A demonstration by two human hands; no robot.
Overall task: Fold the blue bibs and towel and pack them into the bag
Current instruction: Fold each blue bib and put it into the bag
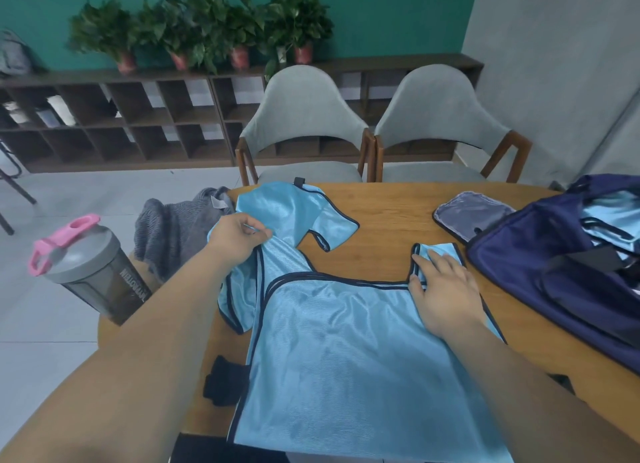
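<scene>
A light blue bib (339, 352) with dark trim lies spread flat on the wooden table (388, 217) in front of me. My left hand (239, 237) pinches its left shoulder strap, which is bunched up. My right hand (440, 289) presses flat on the right shoulder strap. A second blue bib (294, 210) lies behind the first, near the far table edge. The navy bag (540, 272) stands open at the right, with blue fabric (609, 220) inside it. A grey towel (173, 227) sits crumpled at the table's left end.
A grey shaker bottle with a pink lid (90, 268) stands at the left table edge. A clear mesh pouch (471, 217) lies beside the bag. A black item (225, 381) lies by the bib's left edge. Two grey chairs (304, 123) stand behind the table.
</scene>
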